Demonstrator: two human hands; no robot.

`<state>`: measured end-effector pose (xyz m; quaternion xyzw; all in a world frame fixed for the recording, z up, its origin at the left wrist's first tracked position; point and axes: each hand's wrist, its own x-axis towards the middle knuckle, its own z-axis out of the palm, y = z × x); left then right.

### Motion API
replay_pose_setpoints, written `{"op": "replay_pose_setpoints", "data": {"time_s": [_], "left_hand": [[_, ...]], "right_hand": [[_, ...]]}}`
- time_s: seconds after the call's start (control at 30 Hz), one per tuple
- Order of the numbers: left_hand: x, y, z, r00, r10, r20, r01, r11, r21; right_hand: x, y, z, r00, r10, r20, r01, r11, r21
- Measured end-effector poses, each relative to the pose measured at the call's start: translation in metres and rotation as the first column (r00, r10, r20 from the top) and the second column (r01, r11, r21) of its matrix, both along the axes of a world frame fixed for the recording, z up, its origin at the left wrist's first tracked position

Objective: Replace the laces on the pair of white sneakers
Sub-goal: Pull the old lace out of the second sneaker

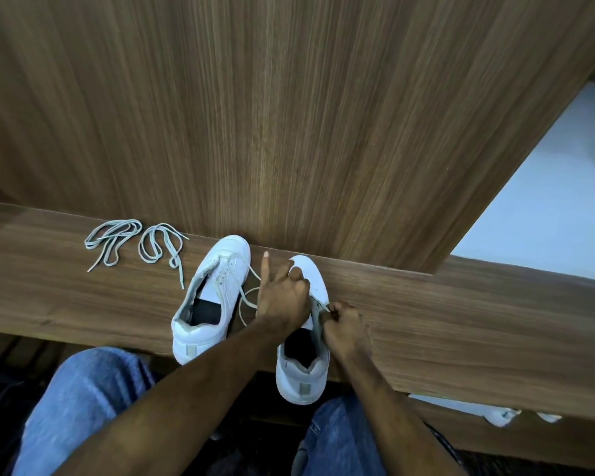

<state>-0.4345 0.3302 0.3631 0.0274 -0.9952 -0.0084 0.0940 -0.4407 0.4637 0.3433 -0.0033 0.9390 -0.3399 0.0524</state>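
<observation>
Nearest the camera are two knees in blue jeans [83, 400], below the front edge of the wooden shelf [461, 338] that carries everything else. The right shoe [301, 372] stands on that shelf with its heel hanging a little over the front edge and its toe pointing at the wood panel [289, 115] behind. The right hand [346, 329] sits just right of this shoe's eyelets, fingers curled tight and pinching a bit of grey lace [322, 308] at the shoe's edge. The left hand [284, 295] lies across the shoe's front half, its fingers bent down onto the upper while the index finger sticks straight up; whether the bent fingers grip a lace cannot be told. Just left of the right shoe stands the left shoe [207, 304], also toe to the panel, heel near the front edge, with a loose pale lace [246, 304] trailing from its eyelets into the gap between the shoes. Farther left of the left shoe, near the panel, lie two spare grey laces [114, 240], each in a loose coil, side by side and apart from both shoes.
</observation>
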Motion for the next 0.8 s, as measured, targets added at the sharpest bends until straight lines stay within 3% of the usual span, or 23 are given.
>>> {"op": "replay_pose_setpoints", "data": {"time_s": [0.07,0.13,0.2,0.23,0.3,0.37,0.43,0.47,0.57,0.63,0.8], "left_hand": [[-0.004,-0.005,0.01,0.993,0.006,-0.118,0.002,0.998,0.066],[-0.012,-0.012,0.027,0.939,0.189,-0.288,-0.08,0.933,0.352],[-0.017,-0.022,0.048,0.828,0.46,-0.321,-0.1,0.684,0.722],[-0.02,-0.028,0.057,0.774,0.559,-0.299,-0.071,0.545,0.835],[-0.024,-0.037,0.069,0.691,0.66,-0.294,0.032,0.378,0.925],[-0.024,-0.042,0.072,0.654,0.69,-0.309,0.118,0.31,0.943],[-0.024,-0.042,0.068,0.695,0.648,-0.313,0.11,0.334,0.936],[-0.023,-0.042,0.063,0.745,0.596,-0.301,0.057,0.393,0.918],[-0.017,-0.033,0.042,0.89,0.403,-0.213,-0.146,0.695,0.704],[-0.009,-0.023,0.028,0.948,0.276,-0.16,-0.152,0.831,0.534],[0.016,-0.004,0.004,0.989,0.111,0.095,-0.137,0.928,0.347]], "right_hand": [[-0.001,0.0,-0.001,1.0,0.002,0.006,-0.002,1.0,-0.019],[-0.001,-0.001,0.0,1.0,-0.001,0.007,0.001,1.0,-0.027],[0.0,-0.001,0.0,1.0,-0.001,-0.002,0.001,1.0,-0.015],[0.0,-0.002,-0.001,1.0,0.001,-0.006,-0.001,1.0,-0.007],[0.0,-0.001,-0.001,1.0,0.008,-0.016,-0.007,1.0,0.007],[0.0,-0.001,-0.001,1.0,0.015,-0.027,-0.015,1.0,0.013],[0.0,-0.001,-0.001,0.999,0.012,-0.032,-0.011,1.0,0.026],[0.0,-0.001,-0.001,0.999,0.008,-0.032,-0.007,1.0,0.03],[0.001,-0.002,0.0,1.0,0.006,-0.02,-0.005,0.999,0.034],[0.001,-0.003,0.001,1.0,0.015,-0.013,-0.015,0.999,0.031],[0.002,0.0,0.004,1.0,0.014,-0.006,-0.013,1.0,0.023]]}}
